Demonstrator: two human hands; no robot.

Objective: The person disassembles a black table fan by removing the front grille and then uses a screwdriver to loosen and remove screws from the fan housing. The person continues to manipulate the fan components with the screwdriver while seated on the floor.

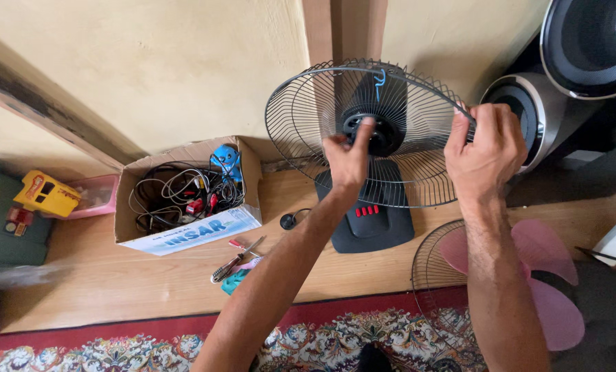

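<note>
On the wooden floor (pixel 149 282), against a cream wall: black fan base (pixel 373 224) upright, rear wire guard (pixel 363 131) mounted on the motor hub (pixel 380 131). Left hand (pixel 348 160) reaching through to the hub, fingers pinched narrow on the hub's centre ring; whether anything small is held there cannot be told. Right hand (pixel 486 151) closed on the guard's right rim, steadying it.

Risks, judged from posture: guard could twist or spring off the hub if the rim grip slackens while the centre is turned; fingertips of the left hand sit among thin wires and could get nipped; the base looks light and may tip backward under a push, being braced only by the rim hold.

Around: front wire guard (pixel 435 275) lying flat at lower right with pink blades (pixel 549 275) on it, just beside the right forearm, liable to be knocked. Open cardboard box (pixel 184 238) of tangled cables at left. Pliers and screwdriver (pixel 238 260) near the box, behind the left forearm, awkward to reach. Small black knob (pixel 288 221) loose beside the base. Patterned rug (pixel 149 344) along the near edge. Speakers (pixel 542 117) crowding the right side.
</note>
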